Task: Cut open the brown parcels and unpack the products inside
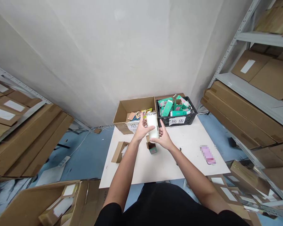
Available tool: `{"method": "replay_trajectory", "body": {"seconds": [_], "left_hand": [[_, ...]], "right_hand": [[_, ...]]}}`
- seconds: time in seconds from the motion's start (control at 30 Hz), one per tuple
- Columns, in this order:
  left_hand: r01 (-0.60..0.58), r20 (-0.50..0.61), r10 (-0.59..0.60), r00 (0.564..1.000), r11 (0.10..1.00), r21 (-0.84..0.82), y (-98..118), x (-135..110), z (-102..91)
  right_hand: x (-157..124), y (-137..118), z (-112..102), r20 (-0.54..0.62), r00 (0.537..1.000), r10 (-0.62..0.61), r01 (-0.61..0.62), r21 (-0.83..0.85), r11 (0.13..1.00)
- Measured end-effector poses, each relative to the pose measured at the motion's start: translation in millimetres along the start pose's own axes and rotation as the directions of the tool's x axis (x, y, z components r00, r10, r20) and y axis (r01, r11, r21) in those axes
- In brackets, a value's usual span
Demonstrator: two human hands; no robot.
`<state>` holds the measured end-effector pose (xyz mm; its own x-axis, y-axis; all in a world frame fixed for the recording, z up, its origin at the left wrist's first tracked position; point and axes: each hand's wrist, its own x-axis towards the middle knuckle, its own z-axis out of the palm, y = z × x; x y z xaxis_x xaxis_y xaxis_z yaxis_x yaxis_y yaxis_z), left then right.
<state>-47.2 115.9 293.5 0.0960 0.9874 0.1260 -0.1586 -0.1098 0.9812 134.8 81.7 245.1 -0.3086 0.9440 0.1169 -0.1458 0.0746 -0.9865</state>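
Observation:
A white cylindrical container (152,125) is held upright above the white table (165,163). My left hand (142,129) grips its left side and my right hand (164,137) holds its lower right side. Just below it a small open green-and-brown carton (151,147) stands on the table.
At the table's far edge sit an open cardboard box (127,114) with mixed items and a black crate (176,111) full of green cartons. A small open brown box (119,151) lies at left, a blurred pink item (207,154) at right. Shelves with cardboard boxes flank both sides.

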Motion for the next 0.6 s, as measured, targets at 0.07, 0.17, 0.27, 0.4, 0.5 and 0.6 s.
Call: {"method": "replay_trajectory", "body": {"seconds": [0.07,0.17,0.27,0.4,0.5,0.6], "left_hand": [[0.01,-0.007,-0.01,1.0,1.0,0.017,0.3,-0.5,-1.0],[0.003,0.035,-0.004,0.999,1.0,0.022,2.3,-1.0,-4.7],[-0.031,0.071,0.02,0.997,0.988,0.15,4.8,-0.3,-14.8],[-0.006,0.115,-0.032,0.993,0.947,0.32,-2.7,0.4,-37.3],[0.015,0.048,-0.037,0.998,0.917,0.398,-22.5,-2.6,-52.6],[0.021,-0.066,0.013,0.998,0.873,0.488,-50.6,-8.5,-61.8]], "right_hand": [[0.5,1.5,0.7,0.021,1.0,-0.003,0.003,0.006,1.0],[1.2,3.7,0.7,0.084,0.996,0.01,-0.013,0.046,0.999],[1.4,12.9,-3.2,0.069,0.997,0.042,-0.041,-0.005,0.999],[0.8,51.7,-18.9,0.123,0.991,0.048,-0.044,-0.036,0.998],[-1.5,101.1,-27.7,0.038,0.991,0.129,-0.126,-0.069,0.99],[-6.9,153.5,-18.6,-0.173,0.93,0.325,-0.357,-0.211,0.91]]}}
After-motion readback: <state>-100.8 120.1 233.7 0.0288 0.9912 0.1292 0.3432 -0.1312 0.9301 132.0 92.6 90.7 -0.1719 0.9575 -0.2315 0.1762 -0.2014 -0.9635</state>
